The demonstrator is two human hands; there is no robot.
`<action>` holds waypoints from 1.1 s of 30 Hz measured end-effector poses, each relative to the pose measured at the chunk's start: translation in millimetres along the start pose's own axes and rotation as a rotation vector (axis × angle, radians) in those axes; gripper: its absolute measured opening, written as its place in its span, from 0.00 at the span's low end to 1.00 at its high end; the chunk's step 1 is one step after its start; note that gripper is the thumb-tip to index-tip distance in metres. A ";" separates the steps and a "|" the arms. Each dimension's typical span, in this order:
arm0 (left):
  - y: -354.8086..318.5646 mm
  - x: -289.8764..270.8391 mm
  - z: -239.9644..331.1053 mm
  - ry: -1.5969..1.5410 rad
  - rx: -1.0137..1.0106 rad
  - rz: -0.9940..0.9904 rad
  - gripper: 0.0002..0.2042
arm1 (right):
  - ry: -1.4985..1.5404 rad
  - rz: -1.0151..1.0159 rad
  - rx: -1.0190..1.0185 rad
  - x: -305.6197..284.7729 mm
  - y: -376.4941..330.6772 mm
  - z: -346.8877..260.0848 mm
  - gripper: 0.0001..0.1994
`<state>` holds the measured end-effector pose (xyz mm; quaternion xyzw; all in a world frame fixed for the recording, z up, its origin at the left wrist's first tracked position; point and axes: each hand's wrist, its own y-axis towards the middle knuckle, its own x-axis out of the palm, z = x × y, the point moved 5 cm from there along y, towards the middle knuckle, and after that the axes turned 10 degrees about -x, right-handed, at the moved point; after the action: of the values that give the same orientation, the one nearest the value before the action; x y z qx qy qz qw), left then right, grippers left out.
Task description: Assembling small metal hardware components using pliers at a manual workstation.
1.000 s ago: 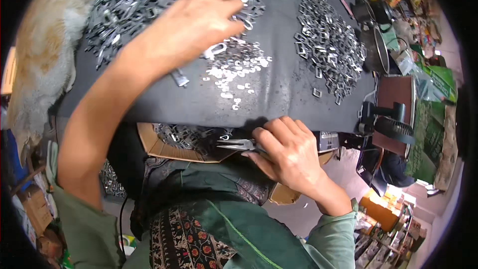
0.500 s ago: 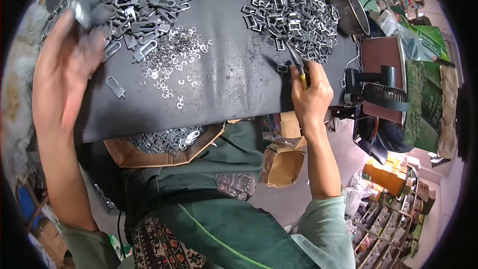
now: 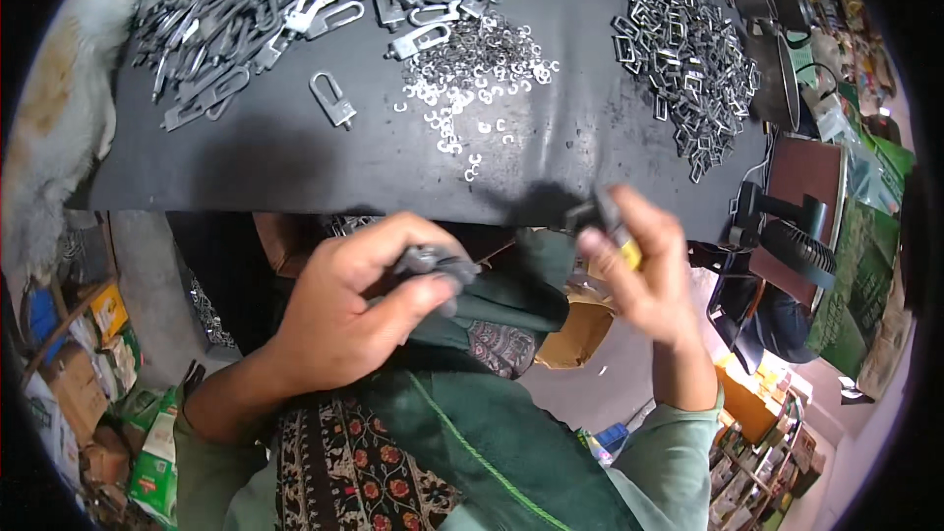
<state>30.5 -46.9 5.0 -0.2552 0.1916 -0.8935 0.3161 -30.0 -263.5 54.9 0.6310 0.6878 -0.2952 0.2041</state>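
Observation:
My left hand (image 3: 359,305) is closed round dark metal pieces (image 3: 428,264), held over my lap just off the table's near edge. Their exact shape is partly hidden by my fingers. To the right, my right hand (image 3: 649,265) grips pliers with a yellow-marked handle (image 3: 629,254). A small dark rectangular frame seems to sit at the pliers' tip, blurred by motion. On the black table lie a heap of looped metal tongues (image 3: 221,34), a scatter of small C-shaped rings (image 3: 472,64) and a heap of rectangular metal frames (image 3: 683,49). One looped tongue (image 3: 331,100) lies apart.
The table's (image 3: 551,152) near edge runs just beyond my hands. A small black fan (image 3: 796,241) stands at the right, near metal pans (image 3: 777,79). Light fur (image 3: 88,59) borders the table's left side. An open cardboard box (image 3: 580,329) sits on the floor below.
My left hand has come from the tongue heap toward me, now holding dark metal pieces. My right hand has drawn the pliers back from the frame heap to the table's edge. The view has shifted left.

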 end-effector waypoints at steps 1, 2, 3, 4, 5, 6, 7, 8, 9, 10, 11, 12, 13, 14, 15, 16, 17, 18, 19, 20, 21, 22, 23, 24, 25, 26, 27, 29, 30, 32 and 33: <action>3.1 3.2 2.1 0.043 0.027 -0.027 0.07 | 0.168 -0.051 0.010 15.0 2.0 -9.3 0.06; 5.7 2.9 0.0 0.041 0.029 -0.026 0.07 | 0.166 -0.053 0.009 24.8 4.7 -13.8 0.06; 6.1 3.0 -0.5 0.079 0.115 -0.026 0.06 | 0.223 -0.035 -0.077 33.6 7.2 -21.1 0.06; 6.0 3.1 -1.7 0.118 0.199 -0.025 0.06 | 0.281 -0.018 -0.164 39.0 8.6 -26.1 0.06; 4.6 3.2 -1.0 0.158 0.283 -0.023 0.06 | 0.282 -0.023 -0.169 43.0 9.3 -25.6 0.06; 4.9 2.9 -1.3 0.157 0.285 -0.018 0.06 | 0.301 -0.010 -0.204 45.1 9.7 -26.3 0.06; 5.0 3.2 -1.5 0.147 0.291 -0.028 0.06 | 0.320 0.003 -0.239 46.9 9.8 -26.7 0.06; 4.8 3.8 -1.4 0.136 0.297 -0.038 0.06 | 0.339 0.016 -0.272 48.5 9.6 -26.8 0.06; 4.2 4.5 -1.3 0.125 0.302 -0.049 0.06 | 0.339 0.013 -0.274 51.2 8.7 -25.0 0.06; 2.4 5.1 1.5 0.122 0.303 -0.048 0.06 | 0.359 0.033 -0.286 52.7 6.8 -23.4 0.06; 2.7 6.0 3.4 0.014 0.198 -0.087 0.06 | 0.379 0.053 -0.302 52.9 5.9 -21.4 0.06; 2.4 7.5 5.0 -0.094 0.093 -0.127 0.07 | 0.398 0.074 -0.316 51.7 6.2 -21.3 0.06; 2.6 9.2 3.1 -0.202 -0.012 -0.168 0.07 | 0.396 0.073 -0.317 50.3 6.4 -21.5 0.06; 2.6 9.7 2.5 -0.203 -0.011 -0.170 0.07 | 0.347 0.049 -0.333 48.9 7.3 -24.2 0.07; 2.4 10.2 1.1 -0.192 -0.007 -0.161 0.07 | 0.297 0.026 -0.348 47.2 8.0 -27.0 0.07; 1.5 10.3 -0.2 -0.180 -0.003 -0.149 0.07 | 0.249 0.002 -0.365 46.4 8.6 -29.4 0.07; 1.0 10.2 -0.8 -0.168 0.001 -0.139 0.07 | 0.249 0.001 -0.365 44.6 8.7 -30.0 0.07; 1.1 10.9 -0.6 -0.168 0.001 -0.138 0.07 | 0.236 -0.019 -0.371 43.4 8.4 -30.6 0.07; 1.4 12.2 0.2 -0.200 0.004 -0.144 0.07 | 0.223 -0.040 -0.377 42.5 8.0 -31.0 0.07; 1.7 13.5 1.0 -0.232 0.006 -0.149 0.07 | 0.211 -0.060 -0.383 42.8 7.6 -31.4 0.08; 2.5 14.5 1.7 -0.264 0.010 -0.157 0.07 | 0.208 -0.060 -0.383 42.3 6.9 -31.3 0.08; 2.9 14.5 1.4 -0.264 0.011 -0.158 0.07 | 0.224 -0.058 -0.362 42.0 5.7 -30.4 0.08; 3.3 13.9 -0.1 -0.229 0.000 -0.150 0.07 | 0.241 -0.055 -0.342 41.8 4.6 -29.4 0.08; 3.7 13.2 -1.7 -0.194 -0.011 -0.142 0.07 | 0.258 -0.053 -0.322 41.4 4.2 -28.3 0.08; 4.3 12.7 -3.2 -0.159 -0.022 -0.132 0.07 | 0.257 -0.054 -0.322 40.2 5.0 -28.0 0.08; 4.6 12.4 -4.1 -0.159 -0.023 -0.133 0.07 | 0.254 -0.076 -0.340 39.8 5.7 -28.8 0.08; 5.1 12.0 -4.4 -0.128 -0.016 -0.129 0.07 | 0.252 -0.098 -0.358 39.5 6.8 -29.5 0.08; 5.7 11.4 -5.6 -0.067 -0.002 -0.116 0.07 | 0.251 -0.122 -0.377 40.3 8.0 -28.8 0.09; 5.7 13.2 -10.1 -0.067 -0.002 -0.114 0.07 | 0.157 -0.153 -0.378 43.0 8.1 -26.5 0.09; 3.6 17.1 -2.9 0.353 0.354 0.150 0.07 | -0.045 -0.207 -0.370 45.1 7.1 -21.0 0.09; -0.9 20.1 1.7 0.561 0.533 0.285 0.08 | -0.050 -0.206 -0.367 47.7 5.0 -22.1 0.09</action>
<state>17.6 -59.8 13.5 0.1183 0.0658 -0.8939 0.4272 -28.8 -213.0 39.4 0.5020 0.7856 -0.1999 0.3014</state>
